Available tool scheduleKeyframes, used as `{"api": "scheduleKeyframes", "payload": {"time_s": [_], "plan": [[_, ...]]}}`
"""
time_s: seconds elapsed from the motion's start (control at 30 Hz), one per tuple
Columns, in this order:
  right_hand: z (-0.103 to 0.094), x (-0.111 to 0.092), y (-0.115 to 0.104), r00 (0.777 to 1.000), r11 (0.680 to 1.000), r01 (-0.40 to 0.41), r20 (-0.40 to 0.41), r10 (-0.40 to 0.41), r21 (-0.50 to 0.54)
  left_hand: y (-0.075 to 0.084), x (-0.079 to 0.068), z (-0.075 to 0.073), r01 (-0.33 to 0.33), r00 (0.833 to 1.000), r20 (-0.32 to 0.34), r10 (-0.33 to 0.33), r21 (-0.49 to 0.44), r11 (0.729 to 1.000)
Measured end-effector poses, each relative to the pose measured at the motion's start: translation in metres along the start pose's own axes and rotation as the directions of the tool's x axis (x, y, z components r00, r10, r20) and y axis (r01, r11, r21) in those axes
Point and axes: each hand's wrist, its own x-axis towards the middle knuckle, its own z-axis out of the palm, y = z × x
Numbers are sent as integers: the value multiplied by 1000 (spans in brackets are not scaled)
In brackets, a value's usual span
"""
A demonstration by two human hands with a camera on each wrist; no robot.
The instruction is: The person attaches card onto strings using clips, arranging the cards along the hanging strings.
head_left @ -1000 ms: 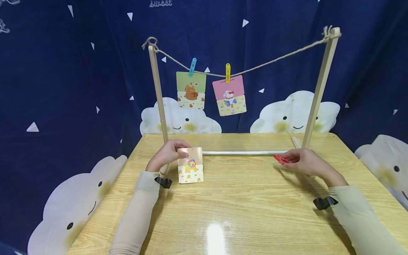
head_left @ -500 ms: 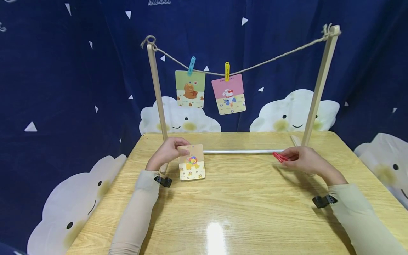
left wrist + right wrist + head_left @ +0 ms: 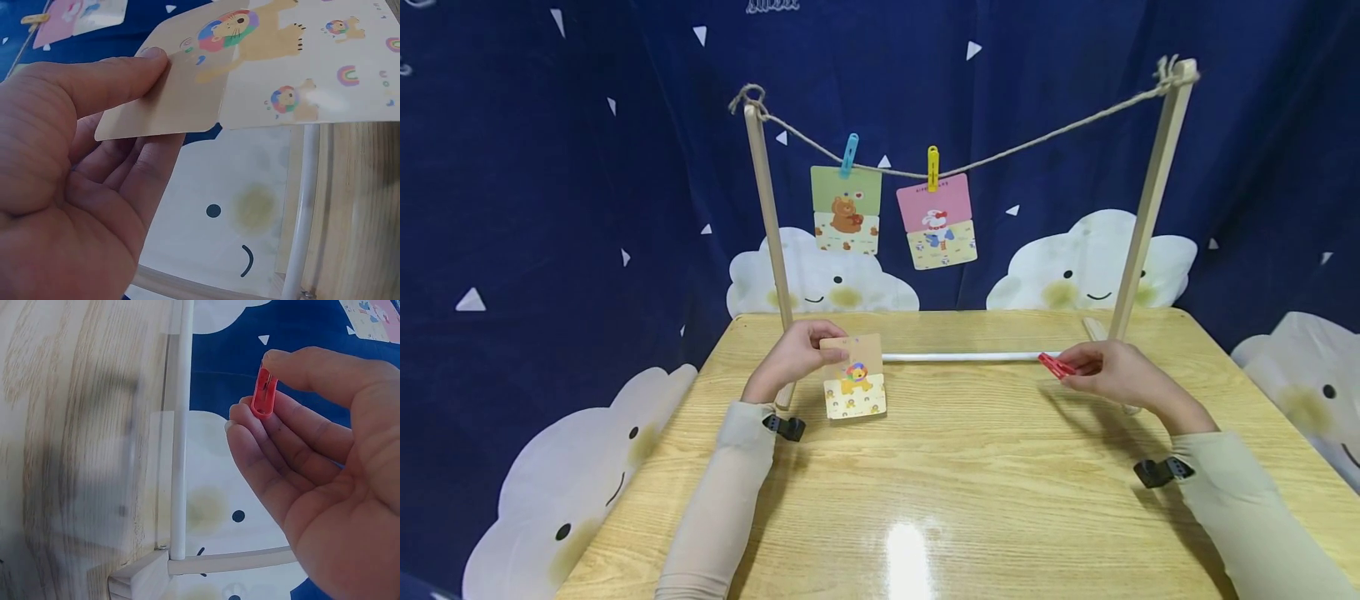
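My left hand (image 3: 799, 357) pinches a lion card (image 3: 856, 379) by its upper left corner, thumb in front, above the table near the left post. The left wrist view shows the thumb on the tan part of the card (image 3: 269, 62) and the other fingers behind it. Over by the right post, my right hand (image 3: 1111, 372) holds a red clothespin (image 3: 1056, 367) between thumb and fingers. From the right wrist, the clothespin (image 3: 265, 394) looks small, with the thumb on its upper end.
A string (image 3: 1052, 135) sags between two wooden posts. A blue clothespin (image 3: 849, 156) holds a bear card (image 3: 846, 212) on it, and a yellow clothespin (image 3: 933, 169) holds a pink rabbit card (image 3: 937, 223). A white rod (image 3: 962, 357) runs low between the posts over the wooden table (image 3: 970, 483).
The lion card has risen slightly, shifted a little right and tilted in my left hand. My right hand and the red clothespin have hardly moved.
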Motion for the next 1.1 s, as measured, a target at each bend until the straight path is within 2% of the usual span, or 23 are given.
{"api": "scheduleKeyframes", "payload": {"time_s": [0.27, 0.8, 1.1], "plan": [[-2, 0, -4, 1000, 1000, -2, -6, 2, -2, 2, -1, 1, -18, 999, -51, 19, 39, 999], [-6, -2, -12, 1000, 1000, 8, -19, -8, 6, 8, -3, 2, -16, 995, -94, 17, 3, 1000], [-8, -4, -14, 999, 1000, 14, -48, -13, 21, 10, -2, 2, -55, 993, -109, 51, -30, 998]]}}
